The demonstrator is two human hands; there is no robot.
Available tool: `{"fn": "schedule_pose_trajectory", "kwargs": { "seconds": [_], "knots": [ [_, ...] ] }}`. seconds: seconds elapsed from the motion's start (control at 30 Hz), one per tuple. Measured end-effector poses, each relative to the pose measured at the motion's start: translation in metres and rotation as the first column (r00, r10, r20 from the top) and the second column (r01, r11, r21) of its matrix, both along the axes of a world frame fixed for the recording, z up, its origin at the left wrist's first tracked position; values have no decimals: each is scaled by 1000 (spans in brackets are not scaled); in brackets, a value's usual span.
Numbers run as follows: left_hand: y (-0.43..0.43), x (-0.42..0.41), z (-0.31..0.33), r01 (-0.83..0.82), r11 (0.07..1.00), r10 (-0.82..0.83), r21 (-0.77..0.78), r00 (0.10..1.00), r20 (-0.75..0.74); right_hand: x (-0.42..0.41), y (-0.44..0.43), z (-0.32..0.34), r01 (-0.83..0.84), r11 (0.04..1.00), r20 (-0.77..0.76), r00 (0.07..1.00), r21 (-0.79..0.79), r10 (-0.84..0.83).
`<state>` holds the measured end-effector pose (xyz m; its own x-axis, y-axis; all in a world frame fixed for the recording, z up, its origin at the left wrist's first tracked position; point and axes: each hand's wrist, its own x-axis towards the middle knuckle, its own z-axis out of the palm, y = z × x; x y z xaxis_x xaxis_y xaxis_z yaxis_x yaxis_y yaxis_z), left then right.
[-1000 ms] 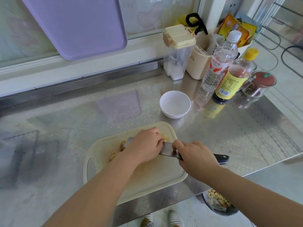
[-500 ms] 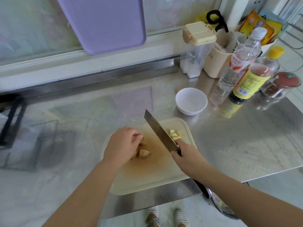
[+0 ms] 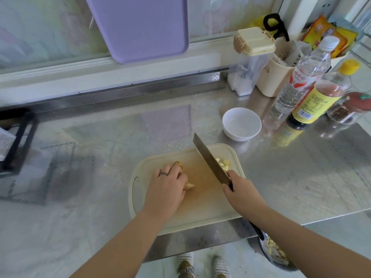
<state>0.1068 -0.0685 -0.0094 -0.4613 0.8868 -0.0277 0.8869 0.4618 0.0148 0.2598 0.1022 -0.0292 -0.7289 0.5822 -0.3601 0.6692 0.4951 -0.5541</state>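
Leftmost, a black rack (image 3: 19,141) stands on the steel surface (image 3: 100,197). Next, the left hand (image 3: 166,189), a ring on one finger, curls over a knobbly ginger root (image 3: 179,165) on the cream cutting board (image 3: 200,215) and grips it; a cut end pokes out by the thumb. Right of that, the cleaver (image 3: 208,159) slants over the board, tip pointing away. Small cut pieces (image 3: 223,165) lie in the board's far right corner, just beside the blade. The right hand (image 3: 241,195) is wrapped firmly round the cleaver's handle. Beyond the board sits a white bowl (image 3: 242,123), then a clear bottle (image 3: 297,85) and a yellow-labelled bottle (image 3: 315,101).
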Motion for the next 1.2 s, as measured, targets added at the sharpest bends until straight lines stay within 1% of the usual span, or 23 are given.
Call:
{"fn": "schedule_pose_trajectory", "kwargs": {
  "seconds": [0.07,0.17,0.33,0.53,0.67,0.8,0.9,1.0,1.2],
  "knots": [
    [4,9,-4,15,999,-17,44,998,53,1,1,0,-12,1000,6,1000,1,12],
    [4,17,-12,12,999,-20,42,983,181,3,0,0,-34,999,26,999,-6,34],
    [-4,21,-14,-144,985,93,95,908,408,5,-1,3,-47,999,49,998,3,47],
    [-4,30,-22,-286,952,186,108,822,538,0,-2,8,-103,994,128,987,32,98],
    [-2,34,-27,-359,926,228,120,782,581,0,-4,8,-132,990,168,978,55,121],
    [11,35,-25,-409,901,248,146,761,600,-1,0,11,-129,991,150,981,41,121],
    [27,34,-23,-445,883,271,151,745,610,0,2,15,-116,992,94,989,50,111],
    [37,33,-23,-497,857,300,135,694,654,6,2,16,-128,988,51,991,92,123],
    [41,32,-27,-611,783,344,114,578,740,16,-4,18,-216,967,85,975,139,205]
  ]
}}
